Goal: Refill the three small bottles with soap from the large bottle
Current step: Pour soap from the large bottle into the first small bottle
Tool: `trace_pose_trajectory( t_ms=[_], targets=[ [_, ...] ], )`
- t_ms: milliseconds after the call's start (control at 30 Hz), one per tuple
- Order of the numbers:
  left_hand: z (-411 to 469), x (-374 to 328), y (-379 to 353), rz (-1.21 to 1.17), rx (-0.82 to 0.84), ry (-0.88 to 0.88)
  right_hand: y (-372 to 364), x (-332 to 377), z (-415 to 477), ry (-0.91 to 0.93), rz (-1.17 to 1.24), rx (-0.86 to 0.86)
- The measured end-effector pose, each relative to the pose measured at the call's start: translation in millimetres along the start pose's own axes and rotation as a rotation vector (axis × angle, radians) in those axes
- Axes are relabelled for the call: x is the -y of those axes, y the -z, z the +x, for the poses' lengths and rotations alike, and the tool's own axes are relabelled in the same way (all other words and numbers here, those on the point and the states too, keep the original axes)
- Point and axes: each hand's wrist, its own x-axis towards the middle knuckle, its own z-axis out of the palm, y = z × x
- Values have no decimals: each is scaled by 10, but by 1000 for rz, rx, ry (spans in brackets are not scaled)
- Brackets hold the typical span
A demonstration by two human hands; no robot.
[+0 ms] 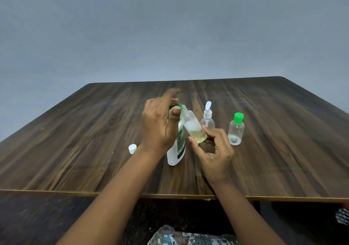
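**Refill at close quarters**

The left hand [158, 125] curls round the green top of the upright white large bottle [176, 150]; the right hand [213, 154] pinches a tilted small bottle [193, 127] by its base, neck against that top, yellowish liquid inside; a pump-topped small bottle [207, 120] and a green-capped small bottle [236, 131] stand just right; a white cap [132, 148] lies left on the tabletop [283, 131].
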Motion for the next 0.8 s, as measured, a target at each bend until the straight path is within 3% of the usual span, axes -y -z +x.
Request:
trace_pose_trajectory(
  t_ms=[333,800],
  targets=[
    [3,-53,112,-115,25,14,-8,0,-8,-21,7,6],
    [-33,-30,84,-48,71,4,7,52,-9,-41,0,18]
  ],
)
